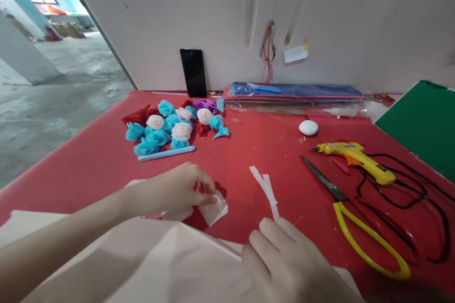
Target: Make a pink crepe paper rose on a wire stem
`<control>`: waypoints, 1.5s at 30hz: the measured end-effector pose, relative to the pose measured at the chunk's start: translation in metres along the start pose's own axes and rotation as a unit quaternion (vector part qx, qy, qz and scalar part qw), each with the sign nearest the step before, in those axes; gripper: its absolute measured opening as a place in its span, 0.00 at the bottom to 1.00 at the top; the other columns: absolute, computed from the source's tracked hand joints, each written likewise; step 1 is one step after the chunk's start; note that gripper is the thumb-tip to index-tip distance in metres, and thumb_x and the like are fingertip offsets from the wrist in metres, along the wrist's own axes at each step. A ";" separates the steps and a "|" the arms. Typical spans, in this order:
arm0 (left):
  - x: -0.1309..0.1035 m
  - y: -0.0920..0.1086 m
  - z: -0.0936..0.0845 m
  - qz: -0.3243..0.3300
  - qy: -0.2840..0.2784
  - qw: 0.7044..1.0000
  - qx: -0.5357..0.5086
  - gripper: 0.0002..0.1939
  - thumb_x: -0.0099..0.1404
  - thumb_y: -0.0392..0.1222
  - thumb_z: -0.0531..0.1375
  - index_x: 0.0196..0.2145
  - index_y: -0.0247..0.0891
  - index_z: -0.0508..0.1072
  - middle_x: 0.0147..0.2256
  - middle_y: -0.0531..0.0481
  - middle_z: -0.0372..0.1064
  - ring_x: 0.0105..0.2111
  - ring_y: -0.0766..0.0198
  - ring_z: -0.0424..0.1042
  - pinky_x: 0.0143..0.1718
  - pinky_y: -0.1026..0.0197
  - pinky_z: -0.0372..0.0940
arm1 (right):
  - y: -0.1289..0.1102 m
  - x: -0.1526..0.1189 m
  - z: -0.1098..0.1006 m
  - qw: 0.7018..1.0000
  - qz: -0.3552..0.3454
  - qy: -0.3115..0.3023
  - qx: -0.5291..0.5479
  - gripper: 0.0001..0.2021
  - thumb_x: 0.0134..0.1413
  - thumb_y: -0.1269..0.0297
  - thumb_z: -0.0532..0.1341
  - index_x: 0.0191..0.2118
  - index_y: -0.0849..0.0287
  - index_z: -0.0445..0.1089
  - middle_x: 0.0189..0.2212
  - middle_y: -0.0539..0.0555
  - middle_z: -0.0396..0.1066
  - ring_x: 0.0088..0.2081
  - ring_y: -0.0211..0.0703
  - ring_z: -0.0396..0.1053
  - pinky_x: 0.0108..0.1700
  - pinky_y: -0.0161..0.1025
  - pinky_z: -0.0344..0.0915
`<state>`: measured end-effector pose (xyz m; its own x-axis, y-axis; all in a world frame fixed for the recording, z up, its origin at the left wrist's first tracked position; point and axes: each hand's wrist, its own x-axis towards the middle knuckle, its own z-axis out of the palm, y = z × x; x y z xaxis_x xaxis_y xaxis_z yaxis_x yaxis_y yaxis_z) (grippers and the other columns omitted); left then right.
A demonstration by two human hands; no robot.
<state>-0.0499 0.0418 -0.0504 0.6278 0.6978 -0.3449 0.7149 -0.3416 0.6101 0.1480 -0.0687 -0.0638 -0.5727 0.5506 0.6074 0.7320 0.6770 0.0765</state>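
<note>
My left hand (199,187) is closed, thumb and fingertips together on a small pale pink paper piece (213,212) at the red tabletop. Beside it, another pale paper piece (177,214) lies partly under my wrist. My right hand (284,262) is curled into a fist at the lower right, over the edge of a large pale pink paper sheet (142,255). What its fingers hold, if anything, is hidden. Just beyond its knuckles lie thin pale paper strips (263,184), one end reaching the fingers. The big sheet spreads across the front, below both forearms.
Blue, pink, red and purple paper flowers (181,131) cluster at the back left behind a light blue stick (166,153). A black phone (194,73) leans on the wall. On the right lie yellow-handled scissors (337,194), a yellow glue gun (355,156) with its cable, and a white oval object (308,127).
</note>
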 end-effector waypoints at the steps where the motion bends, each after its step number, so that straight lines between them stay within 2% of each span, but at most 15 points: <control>1: 0.000 -0.002 0.003 0.002 0.005 1.000 0.007 0.11 0.59 0.47 0.56 0.27 0.41 0.76 0.29 0.53 0.75 0.27 0.65 0.70 0.26 0.67 0.60 | -0.001 -0.001 0.001 1.000 0.007 0.006 0.001 0.18 0.46 0.85 0.46 0.15 0.60 0.57 0.14 0.51 0.53 0.19 0.40 0.48 0.27 0.42 0.40; 8: -0.006 -0.002 0.016 0.029 0.059 0.995 0.074 0.10 0.60 0.43 0.56 0.25 0.41 0.74 0.28 0.52 0.73 0.31 0.62 0.70 0.34 0.64 0.61 | -0.002 -0.005 0.010 0.999 0.035 0.014 0.009 0.17 0.44 0.84 0.47 0.14 0.60 0.56 0.14 0.51 0.52 0.20 0.40 0.47 0.27 0.41 0.40; 11: -0.009 -0.001 0.013 0.028 0.087 0.991 0.098 0.08 0.59 0.44 0.57 0.31 0.42 0.74 0.32 0.50 0.73 0.35 0.59 0.70 0.39 0.60 0.60 | -0.001 -0.005 0.008 0.999 0.031 0.006 0.015 0.17 0.45 0.84 0.46 0.15 0.59 0.57 0.14 0.51 0.53 0.20 0.41 0.48 0.28 0.41 0.42; 16: -0.009 -0.003 0.006 -0.004 0.124 0.987 0.107 0.14 0.62 0.47 0.51 0.40 0.43 0.72 0.40 0.47 0.70 0.39 0.56 0.69 0.38 0.59 0.62 | 0.002 -0.002 0.001 0.999 0.005 -0.045 -0.002 0.16 0.42 0.85 0.47 0.15 0.59 0.58 0.14 0.50 0.56 0.19 0.40 0.51 0.28 0.40 0.44; 19: -0.007 -0.005 0.007 -0.024 0.116 0.987 0.111 0.14 0.59 0.47 0.55 0.43 0.45 0.70 0.42 0.49 0.69 0.40 0.56 0.69 0.38 0.59 0.62 | 0.003 0.000 0.001 0.999 0.012 -0.036 0.004 0.15 0.40 0.85 0.48 0.15 0.59 0.59 0.14 0.50 0.57 0.20 0.41 0.51 0.28 0.39 0.44; 22: -0.004 -0.005 0.011 -0.042 0.100 0.987 0.120 0.15 0.53 0.43 0.59 0.40 0.45 0.70 0.40 0.49 0.71 0.39 0.54 0.69 0.35 0.59 0.61 | 0.001 -0.003 0.005 0.999 0.013 -0.030 0.014 0.15 0.40 0.85 0.48 0.15 0.59 0.59 0.14 0.51 0.56 0.20 0.41 0.50 0.28 0.40 0.44; 25: -0.003 -0.002 0.012 -0.060 0.087 0.986 0.129 0.13 0.49 0.42 0.61 0.36 0.44 0.71 0.36 0.50 0.72 0.36 0.54 0.69 0.29 0.61 0.59 | -0.004 -0.008 0.010 0.999 0.021 -0.009 0.027 0.16 0.43 0.84 0.47 0.15 0.59 0.58 0.13 0.51 0.54 0.20 0.41 0.49 0.28 0.40 0.42; 28: -0.003 0.003 0.010 -0.060 0.075 0.987 0.131 0.10 0.51 0.38 0.59 0.34 0.44 0.71 0.31 0.53 0.72 0.32 0.58 0.69 0.25 0.64 0.56 | -0.009 -0.011 0.014 0.999 0.021 0.012 0.031 0.17 0.45 0.85 0.46 0.15 0.60 0.58 0.13 0.51 0.54 0.20 0.40 0.49 0.28 0.41 0.43; 31: -0.003 0.009 0.007 -0.043 0.061 0.988 0.133 0.08 0.53 0.35 0.56 0.30 0.44 0.72 0.29 0.57 0.71 0.30 0.63 0.69 0.26 0.66 0.56 | -0.013 -0.012 0.016 0.999 0.015 0.036 0.030 0.19 0.47 0.86 0.45 0.14 0.60 0.57 0.13 0.50 0.53 0.19 0.39 0.48 0.29 0.41 0.44; 33: -0.003 0.011 0.005 -0.039 0.052 0.989 0.136 0.05 0.52 0.36 0.57 0.26 0.43 0.72 0.29 0.57 0.71 0.29 0.63 0.69 0.26 0.66 0.55 | -0.015 -0.012 0.016 0.998 0.018 0.044 0.030 0.19 0.47 0.86 0.44 0.14 0.60 0.56 0.13 0.50 0.52 0.19 0.39 0.48 0.29 0.41 0.44; 41: -0.001 0.006 0.015 -0.054 0.061 0.987 0.139 0.06 0.52 0.38 0.60 0.31 0.43 0.72 0.26 0.51 0.72 0.35 0.53 0.68 0.29 0.61 0.57 | -0.016 -0.013 0.018 0.998 0.030 0.047 0.033 0.18 0.43 0.86 0.46 0.14 0.60 0.59 0.13 0.52 0.55 0.20 0.41 0.48 0.29 0.41 0.45; 45: -0.002 0.006 0.012 -0.046 0.040 0.990 0.126 0.03 0.53 0.38 0.60 0.24 0.42 0.73 0.27 0.52 0.73 0.33 0.57 0.69 0.32 0.61 0.58 | -0.015 -0.012 0.018 0.999 0.019 0.034 0.032 0.18 0.44 0.86 0.46 0.14 0.60 0.59 0.13 0.51 0.54 0.20 0.40 0.48 0.29 0.41 0.44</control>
<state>-0.0430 0.0309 -0.0548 0.5364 0.7781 -0.3268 0.8288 -0.4127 0.3778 0.1370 -0.0770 -0.0862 -0.5169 0.5442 0.6609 0.7264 0.6873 0.0022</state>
